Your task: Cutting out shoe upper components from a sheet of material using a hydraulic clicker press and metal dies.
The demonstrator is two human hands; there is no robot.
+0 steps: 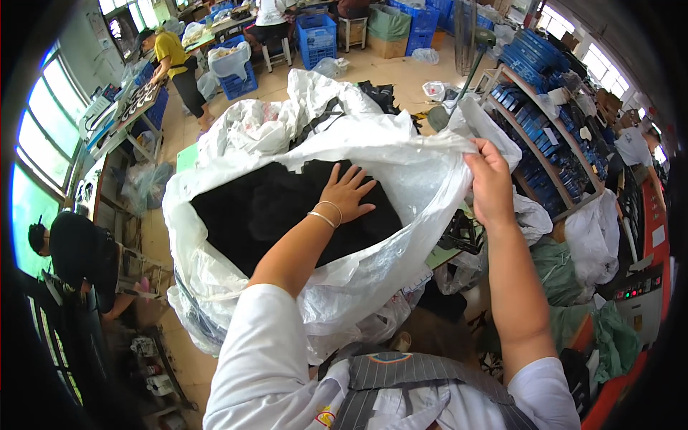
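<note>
In front of me a large translucent white plastic bag gapes wide, its sides slumped outward. Flat black material, which looks like stacked cloth pieces, fills its mouth. My left hand rests on top of that material, fingers spread and palm down, with bangles at the wrist. At the bag's right rim my right hand pinches the gathered plastic edge and holds it raised. What lies beneath the top black layer is hidden.
More white bags are heaped just beyond. Shelves of dark blue items stand at the right, near a machine with a lit control panel. Blue crates line the back. One person bends at the left; another works farther off.
</note>
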